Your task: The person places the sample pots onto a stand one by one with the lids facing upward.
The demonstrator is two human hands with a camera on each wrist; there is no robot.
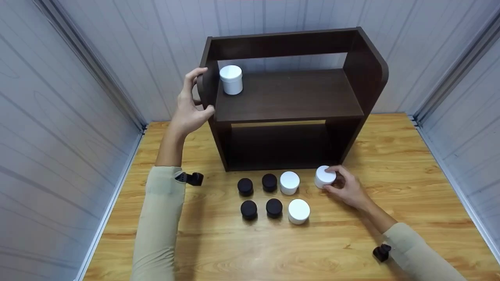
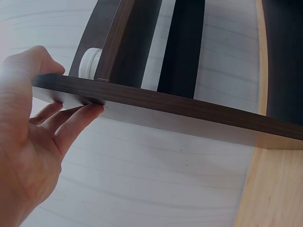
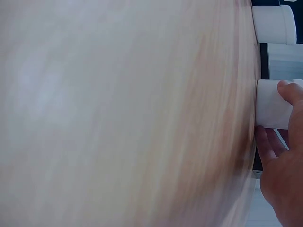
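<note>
White jar on the table, gripped within the right hand fingers' curl.

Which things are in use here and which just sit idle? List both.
In use:
right hand grips white jar
left hand holds shelf unit
white jar on shelf

Idle:
two white jars
four black jars
table

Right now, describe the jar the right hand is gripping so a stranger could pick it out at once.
Find the dark wooden shelf on the wooden table. In front of its base stand black and white jars in two rows. The white jar at the back row's right end is the only one a right hand grips.
</note>
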